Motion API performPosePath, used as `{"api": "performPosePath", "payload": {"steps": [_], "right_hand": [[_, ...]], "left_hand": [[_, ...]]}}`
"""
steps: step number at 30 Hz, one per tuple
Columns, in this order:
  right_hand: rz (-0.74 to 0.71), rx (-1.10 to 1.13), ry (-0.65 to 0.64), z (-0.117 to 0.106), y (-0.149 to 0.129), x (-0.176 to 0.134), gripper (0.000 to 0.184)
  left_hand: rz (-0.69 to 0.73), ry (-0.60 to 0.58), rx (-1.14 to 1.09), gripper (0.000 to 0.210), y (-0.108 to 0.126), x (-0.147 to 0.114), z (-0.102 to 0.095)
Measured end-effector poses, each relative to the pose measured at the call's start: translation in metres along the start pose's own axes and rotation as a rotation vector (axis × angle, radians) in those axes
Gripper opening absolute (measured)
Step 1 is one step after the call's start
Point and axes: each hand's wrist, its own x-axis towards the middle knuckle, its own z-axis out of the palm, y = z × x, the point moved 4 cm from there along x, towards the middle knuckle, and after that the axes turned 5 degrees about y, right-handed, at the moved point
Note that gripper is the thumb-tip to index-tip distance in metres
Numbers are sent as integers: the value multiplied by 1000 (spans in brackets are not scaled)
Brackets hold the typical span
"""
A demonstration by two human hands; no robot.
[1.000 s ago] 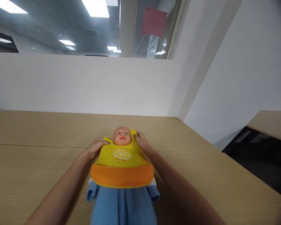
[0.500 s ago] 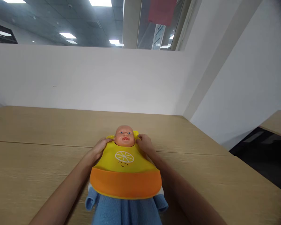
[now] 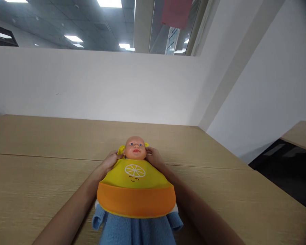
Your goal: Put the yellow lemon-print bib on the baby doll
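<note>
A baby doll (image 3: 135, 146) in blue fleece clothes (image 3: 137, 229) lies face up on the wooden table. Over its chest is a yellow bib (image 3: 135, 175) with a white citrus slice print and an orange pocket (image 3: 136, 200). My left hand (image 3: 112, 160) is closed on the bib's neck strap, on the left side of the doll's neck. On the other side, my right hand (image 3: 154, 157) grips the right strap close to the doll's head. Yellow strap ends show on both sides of the head; some fingertips are hidden behind it.
The wooden table (image 3: 53, 177) has a seam running across it. A white wall (image 3: 97, 85) rises behind, with a window above. To the right, past the table's slanted edge, are a dark gap (image 3: 288, 170) and another wooden surface (image 3: 303, 134).
Both hands have moved inward, closer to the doll's neck, with the bib straps. More of the left strap stands up beside the head, and the bib's top has narrowed.
</note>
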Motion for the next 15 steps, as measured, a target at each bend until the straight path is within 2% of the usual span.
{"api": "performPosePath", "payload": {"steps": [4, 10, 15], "right_hand": [[-12, 126, 21, 1, 2, 1, 27], [4, 225, -116, 6, -1, 1, 28], [64, 321, -227, 8, -4, -3, 25]], "left_hand": [[72, 50, 139, 15, 5, 3, -4], [103, 24, 133, 18, 5, 0, -2], [199, 119, 134, 15, 8, -2, 0]]}}
